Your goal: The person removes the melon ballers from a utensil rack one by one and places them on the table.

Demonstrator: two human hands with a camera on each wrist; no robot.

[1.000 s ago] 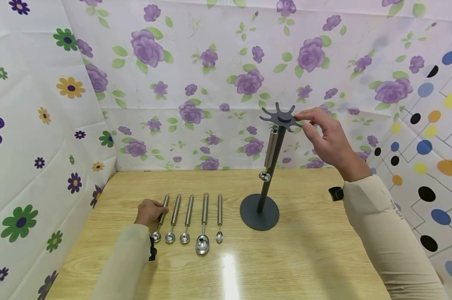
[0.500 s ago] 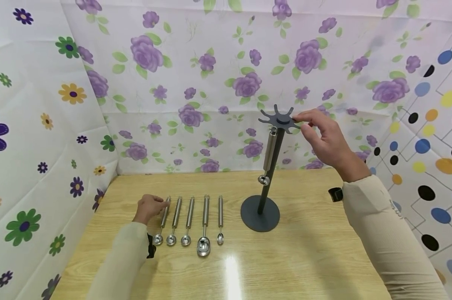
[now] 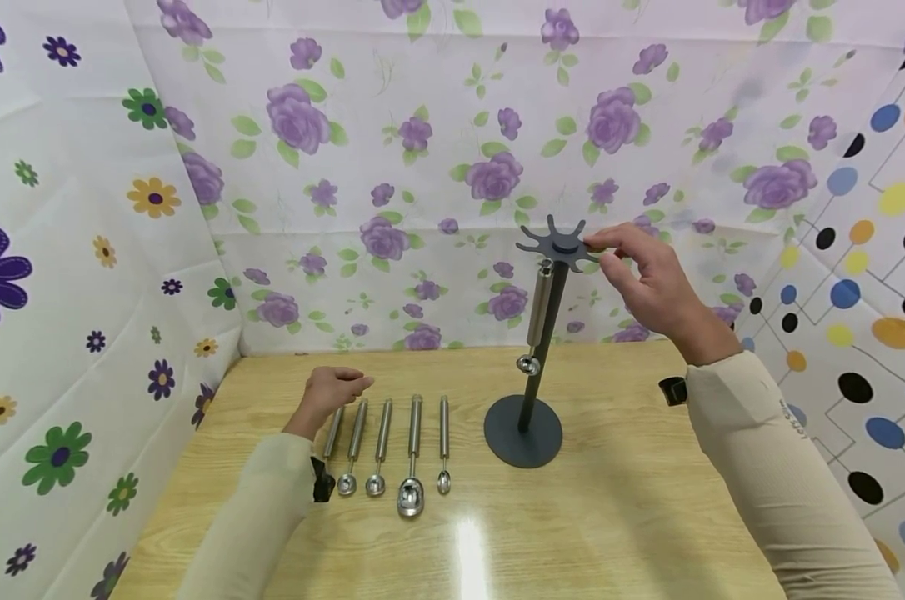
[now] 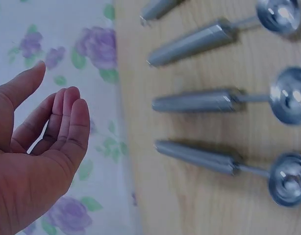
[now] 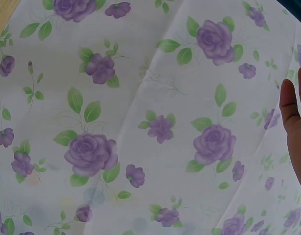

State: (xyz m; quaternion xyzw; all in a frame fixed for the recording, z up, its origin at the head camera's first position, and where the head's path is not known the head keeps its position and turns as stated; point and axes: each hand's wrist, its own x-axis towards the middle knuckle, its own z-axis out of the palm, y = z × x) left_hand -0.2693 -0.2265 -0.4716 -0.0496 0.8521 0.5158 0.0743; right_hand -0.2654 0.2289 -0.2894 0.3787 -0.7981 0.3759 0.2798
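Observation:
My left hand [image 3: 332, 398] hovers over the handle ends of the leftmost scoops, thumb and fingers apart, with nothing held. In the left wrist view, the left hand [image 4: 47, 132] has loosely bent fingers and a raised thumb, beside metal scoops [image 4: 199, 100]. On the table lie several steel scoops in a row: round melon ballers [image 3: 347, 483], a larger oval scoop [image 3: 411, 497] and a small narrow one [image 3: 443, 481]. My right hand [image 3: 651, 279] pinches one arm of the dark stand's hook top [image 3: 565, 242]. A melon baller [image 3: 540, 308] hangs from another arm. The right wrist view shows only part of the right hand [image 5: 297, 127].
The stand's round base [image 3: 523, 432] rests on the wooden table [image 3: 572, 533], right of the scoops. Flowered cloth [image 3: 437, 167] closes the back, with patterned cloth walls at left and right.
My left hand has left the leftmost scoop's handle and moved right and slightly up. The scoops lie as before. My right hand stays at the stand's top.

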